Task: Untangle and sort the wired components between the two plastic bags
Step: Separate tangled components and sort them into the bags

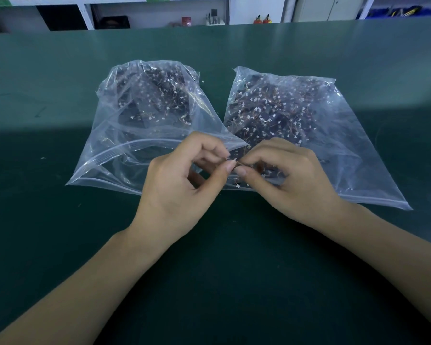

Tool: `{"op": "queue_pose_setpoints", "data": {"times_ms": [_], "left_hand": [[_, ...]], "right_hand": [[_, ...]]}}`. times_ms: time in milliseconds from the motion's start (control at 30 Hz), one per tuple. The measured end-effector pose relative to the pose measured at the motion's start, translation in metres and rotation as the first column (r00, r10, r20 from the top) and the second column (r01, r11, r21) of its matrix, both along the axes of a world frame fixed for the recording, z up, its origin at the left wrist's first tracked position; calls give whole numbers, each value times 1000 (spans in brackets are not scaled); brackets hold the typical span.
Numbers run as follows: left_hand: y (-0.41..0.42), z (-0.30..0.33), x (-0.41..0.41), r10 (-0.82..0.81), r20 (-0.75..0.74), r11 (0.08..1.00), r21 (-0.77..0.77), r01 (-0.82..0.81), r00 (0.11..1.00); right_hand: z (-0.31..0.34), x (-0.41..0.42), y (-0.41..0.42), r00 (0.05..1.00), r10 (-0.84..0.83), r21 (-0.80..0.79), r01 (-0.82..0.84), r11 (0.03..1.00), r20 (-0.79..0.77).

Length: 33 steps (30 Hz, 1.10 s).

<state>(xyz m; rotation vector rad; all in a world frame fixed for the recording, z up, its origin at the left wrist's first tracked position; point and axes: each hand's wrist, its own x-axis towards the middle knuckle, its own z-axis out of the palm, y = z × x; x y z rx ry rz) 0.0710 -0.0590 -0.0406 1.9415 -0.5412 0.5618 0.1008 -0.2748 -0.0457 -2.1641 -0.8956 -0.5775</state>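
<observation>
On the green surface (60,245), 2 clear bags of wired parts lie side by side, left bag (125,145) and right bag (334,135), while near their mouths the left hand (182,180) and right hand (286,178) both pinch 1 small wired part (234,161) between fingertips.

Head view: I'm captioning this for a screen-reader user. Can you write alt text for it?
Two bare hands, left hand and right hand, meet over a green table, pinching a small wired component between their fingertips. Behind them lie two clear plastic bags, left bag and right bag, both holding dark wired parts.
</observation>
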Motion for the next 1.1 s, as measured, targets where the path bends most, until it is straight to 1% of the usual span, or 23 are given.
{"op": "queue_pose_setpoints", "data": {"times_ms": [100, 233, 533, 933, 1100], "left_hand": [[1, -1, 1, -18, -37, 1000, -14, 17, 999], [2, -1, 1, -9, -60, 1000, 7, 10, 998], [2, 0, 2, 25, -56, 998, 54, -22, 998], [2, 0, 2, 5, -10, 997, 80, -4, 1000], [2, 0, 2, 20, -2, 995, 99, -20, 1000]], "right_hand": [[1, 0, 0, 1000, -1, 8, 1, 1000, 4], [2, -2, 0, 1000, 29, -12, -29, 1000, -1], [3, -3, 1, 1000, 12, -7, -13, 1000, -21], [3, -3, 1, 999, 11, -17, -11, 1000, -42], [4, -2, 1, 999, 16, -29, -17, 999, -47]]}}
